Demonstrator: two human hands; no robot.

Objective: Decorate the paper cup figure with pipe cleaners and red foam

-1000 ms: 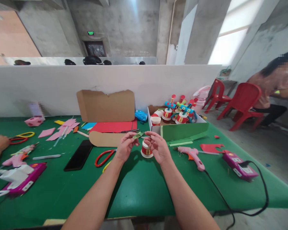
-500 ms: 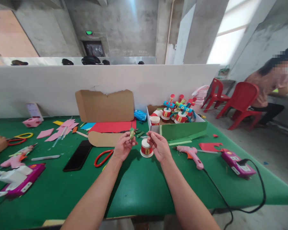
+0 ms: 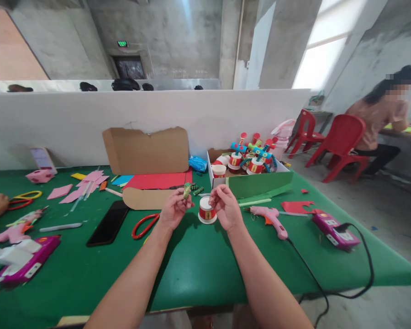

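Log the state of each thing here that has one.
Left hand: pinching the striped strip.
Striped strip: folded, held off the table.
Right hand: fingertips together; anything held is unclear.
Cup: upside down on the table.
Box: open, holding figures.
Black phone: lying flat, screen dark.
Far phone: propped up.
Right-side glue gun: lying on its side.
Right-side power strip: black plug inserted.

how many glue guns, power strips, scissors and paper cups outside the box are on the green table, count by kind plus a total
Pink hot-glue guns: 2
Purple power strips: 2
Pairs of scissors: 2
Paper cup outside the box: 1
Total: 7
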